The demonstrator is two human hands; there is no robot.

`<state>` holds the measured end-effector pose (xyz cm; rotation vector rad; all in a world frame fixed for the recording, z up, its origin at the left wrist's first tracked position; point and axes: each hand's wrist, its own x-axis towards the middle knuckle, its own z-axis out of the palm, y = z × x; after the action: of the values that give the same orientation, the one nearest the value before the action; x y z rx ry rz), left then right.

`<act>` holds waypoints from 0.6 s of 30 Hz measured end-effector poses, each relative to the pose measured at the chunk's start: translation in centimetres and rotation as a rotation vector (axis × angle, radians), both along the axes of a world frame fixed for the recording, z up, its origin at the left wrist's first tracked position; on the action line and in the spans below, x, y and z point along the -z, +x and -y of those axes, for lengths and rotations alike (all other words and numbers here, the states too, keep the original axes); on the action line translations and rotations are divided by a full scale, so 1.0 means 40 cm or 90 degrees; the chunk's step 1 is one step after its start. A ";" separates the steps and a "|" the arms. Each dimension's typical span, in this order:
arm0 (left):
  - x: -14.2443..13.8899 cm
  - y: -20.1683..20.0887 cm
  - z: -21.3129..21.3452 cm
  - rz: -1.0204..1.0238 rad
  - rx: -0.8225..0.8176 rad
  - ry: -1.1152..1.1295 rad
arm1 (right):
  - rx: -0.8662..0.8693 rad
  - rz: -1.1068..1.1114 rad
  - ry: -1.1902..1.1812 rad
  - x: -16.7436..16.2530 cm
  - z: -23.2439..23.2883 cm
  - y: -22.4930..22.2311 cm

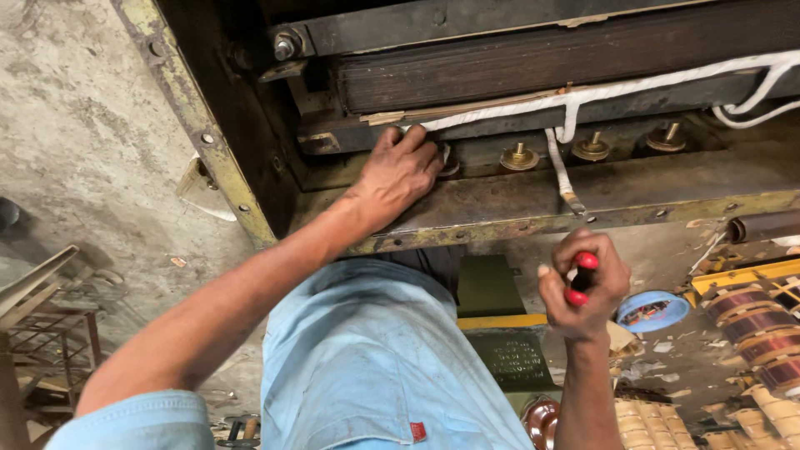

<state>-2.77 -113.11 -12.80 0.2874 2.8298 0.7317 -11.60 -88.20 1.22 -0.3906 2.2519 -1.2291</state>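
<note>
Your left hand [398, 171]: fingers curled on brass stud nut [448, 165], below white tape [583, 93]. Your right hand [581, 287]: fist gripping red-handled tool [581, 278].

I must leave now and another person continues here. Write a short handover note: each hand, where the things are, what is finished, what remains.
Left hand: fingers on the leftmost brass terminal, which it mostly hides, on the dark metal frame.
Right hand: closed on red-handled pliers, held away from the frame.
Three more brass terminals stand in a row to the right; white tape runs along the core above them.
Done: cannot tell.
Left: the pliers are not yet at any terminal.
</note>
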 end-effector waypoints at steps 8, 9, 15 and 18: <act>0.051 -0.023 -0.070 0.095 0.350 -0.230 | -0.015 -0.195 -0.006 0.094 -0.026 -0.016; 0.061 -0.026 -0.080 0.099 0.324 -0.210 | -0.004 -0.181 -0.022 0.094 -0.023 -0.017; 0.122 -0.037 -0.097 0.331 0.055 -0.132 | 0.033 -0.142 -0.074 0.086 -0.019 -0.030; 0.123 -0.042 -0.091 0.380 -0.037 -0.098 | 0.061 -0.123 -0.088 0.086 -0.024 -0.029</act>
<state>-4.46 -109.47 -17.72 -0.0380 2.3110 0.4983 -12.75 -87.25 -2.21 -0.4775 2.3781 -1.4581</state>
